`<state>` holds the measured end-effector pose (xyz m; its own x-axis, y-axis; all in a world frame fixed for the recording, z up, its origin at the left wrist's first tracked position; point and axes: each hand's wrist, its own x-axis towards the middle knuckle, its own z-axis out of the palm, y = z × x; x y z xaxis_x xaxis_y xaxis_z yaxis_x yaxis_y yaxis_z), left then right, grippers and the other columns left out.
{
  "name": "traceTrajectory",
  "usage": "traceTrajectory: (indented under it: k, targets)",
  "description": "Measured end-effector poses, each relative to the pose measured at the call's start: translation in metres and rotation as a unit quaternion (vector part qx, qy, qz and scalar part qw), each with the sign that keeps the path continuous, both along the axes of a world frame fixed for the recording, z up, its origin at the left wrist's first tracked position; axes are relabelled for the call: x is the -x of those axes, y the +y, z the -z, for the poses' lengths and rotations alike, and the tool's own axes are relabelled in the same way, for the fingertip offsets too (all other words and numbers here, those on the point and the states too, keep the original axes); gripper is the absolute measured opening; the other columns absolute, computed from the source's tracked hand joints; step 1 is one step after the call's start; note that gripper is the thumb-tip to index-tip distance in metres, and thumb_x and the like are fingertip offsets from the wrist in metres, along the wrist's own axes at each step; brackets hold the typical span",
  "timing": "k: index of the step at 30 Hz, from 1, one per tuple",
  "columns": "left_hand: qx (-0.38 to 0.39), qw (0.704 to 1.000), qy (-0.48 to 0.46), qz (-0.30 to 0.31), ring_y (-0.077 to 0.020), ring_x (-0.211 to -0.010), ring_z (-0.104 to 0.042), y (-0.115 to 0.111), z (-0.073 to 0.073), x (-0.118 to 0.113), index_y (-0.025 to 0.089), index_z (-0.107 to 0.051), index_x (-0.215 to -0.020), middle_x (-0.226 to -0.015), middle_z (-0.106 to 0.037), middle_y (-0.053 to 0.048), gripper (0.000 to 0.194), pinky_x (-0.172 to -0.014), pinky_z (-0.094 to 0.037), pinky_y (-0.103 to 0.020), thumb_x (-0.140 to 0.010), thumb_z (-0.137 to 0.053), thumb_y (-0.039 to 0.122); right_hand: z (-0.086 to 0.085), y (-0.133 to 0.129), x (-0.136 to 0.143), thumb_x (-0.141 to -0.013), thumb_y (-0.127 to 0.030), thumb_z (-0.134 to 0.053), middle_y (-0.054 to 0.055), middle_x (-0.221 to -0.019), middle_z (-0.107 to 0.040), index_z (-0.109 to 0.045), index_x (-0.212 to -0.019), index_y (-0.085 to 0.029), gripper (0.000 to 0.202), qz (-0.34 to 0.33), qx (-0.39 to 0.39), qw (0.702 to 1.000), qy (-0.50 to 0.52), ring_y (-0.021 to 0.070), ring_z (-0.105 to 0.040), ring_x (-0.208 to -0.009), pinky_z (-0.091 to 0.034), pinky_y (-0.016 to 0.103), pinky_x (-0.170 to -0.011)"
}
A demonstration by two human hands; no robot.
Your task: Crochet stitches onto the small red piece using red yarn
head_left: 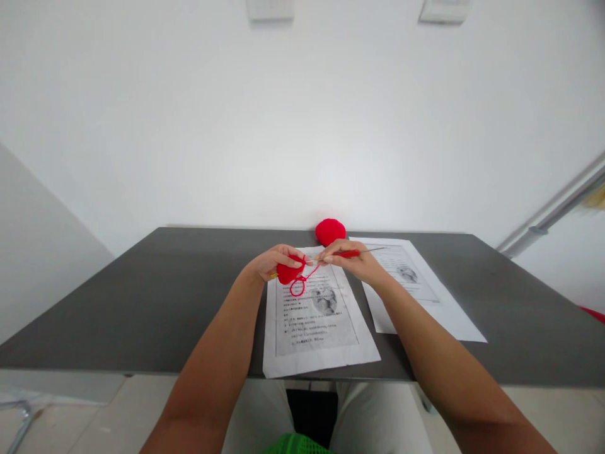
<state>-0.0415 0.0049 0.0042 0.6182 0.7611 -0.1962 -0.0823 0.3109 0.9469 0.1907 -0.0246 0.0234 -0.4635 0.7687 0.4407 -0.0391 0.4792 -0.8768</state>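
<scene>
- Left hand [271,260]: as I view it remotely, closed in a pinch on a red yarn piece [287,273], presumably to keep its edge steady and facing the other hand; the near sheet [278,360] lies beneath.
- Right hand [355,260]: fingers drawn together around a red-handled slim tool [347,253], above the far end of the near sheet. I judge this pencil-like hold suits fine control; its thin metal shaft points outward, to the right.
- Yarn strand [312,272]: runs between the hands, with a small loop [297,288] beside the piece, over the near sheet. I cannot tell what the yellow tip [273,275] at the left hand belongs to.
- Red ball [329,231]: beyond the near sheet, perhaps set there to leave the hands room.
- Second sheet [454,325]: to the right of the near sheet; both bear print and a picture, probably laid within my view for reference.
- Bench [118,302]: dark and flat, it carries the near sheet.
- Room: a pale wall [302,126] rises beyond the near sheet, a grey pipe [553,221] far to its right.
</scene>
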Motion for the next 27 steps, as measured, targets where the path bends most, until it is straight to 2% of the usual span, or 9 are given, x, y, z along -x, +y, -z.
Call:
traceTrajectory:
  k: [4, 13, 19, 23, 27]
  targets:
    - [-0.004, 1.000, -0.003, 0.005, -0.0083, -0.048, -0.052, -0.0008, -0.0004, -0.0017, 0.009, -0.077, -0.075, -0.058, -0.067, -0.004, 0.030, -0.046, -0.032, -0.020, -0.049, -0.086, 0.019, -0.0011, 0.0008, -0.0021, -0.079, -0.036, -0.075, 0.005, -0.083, -0.075, -0.075, -0.080, -0.019, 0.017, -0.005, -0.016, 1.000, -0.013, 0.0174, -0.070, -0.080, -0.057, 0.031, -0.076]
    - [-0.030, 0.998, 0.034, 0.048, -0.0088, -0.048, -0.053, -0.0007, -0.0006, -0.0028, 0.009, -0.076, -0.075, -0.058, -0.066, -0.004, 0.029, -0.046, -0.034, -0.020, -0.052, -0.087, 0.024, -0.0033, -0.0011, 0.0004, -0.072, -0.039, -0.080, 0.004, -0.074, -0.073, -0.074, -0.075, -0.016, 0.024, -0.015, 0.039, 0.999, 0.015, 0.0156, -0.070, -0.069, -0.059, 0.029, -0.069]
    - [-0.033, 0.997, 0.053, 0.054, -0.0104, -0.054, -0.057, -0.0021, -0.0017, -0.0028, 0.009, -0.075, -0.073, -0.064, -0.069, -0.005, 0.025, -0.052, -0.040, -0.021, -0.054, -0.085, 0.022, -0.0041, -0.0014, -0.0017, -0.074, -0.038, -0.079, 0.004, -0.072, -0.073, -0.074, -0.077, -0.016, 0.023, -0.027, 0.055, 0.998, 0.005, 0.0154, -0.070, -0.067, -0.059, 0.028, -0.067]
    - [-0.019, 0.996, 0.054, 0.063, -0.0103, -0.052, -0.057, -0.0017, -0.0005, -0.0023, 0.009, -0.074, -0.070, -0.062, -0.068, -0.005, 0.025, -0.050, -0.040, -0.020, -0.052, -0.086, 0.022, -0.0054, -0.0013, -0.0034, -0.078, -0.036, -0.076, 0.005, -0.075, -0.074, -0.075, -0.078, -0.016, 0.019, -0.028, 0.018, 0.999, -0.030, 0.0160, -0.070, -0.071, -0.058, 0.029, -0.069]
    - [-0.010, 0.999, 0.029, 0.042, -0.0094, -0.049, -0.056, 0.0003, 0.0026, -0.0024, 0.008, -0.074, -0.072, -0.059, -0.067, -0.005, 0.028, -0.047, -0.037, -0.019, -0.051, -0.086, 0.023, -0.0039, -0.0006, -0.0024, -0.079, -0.034, -0.075, 0.006, -0.080, -0.075, -0.076, -0.079, -0.018, 0.016, -0.006, -0.023, 0.999, -0.034, 0.0169, -0.070, -0.076, -0.057, 0.030, -0.074]
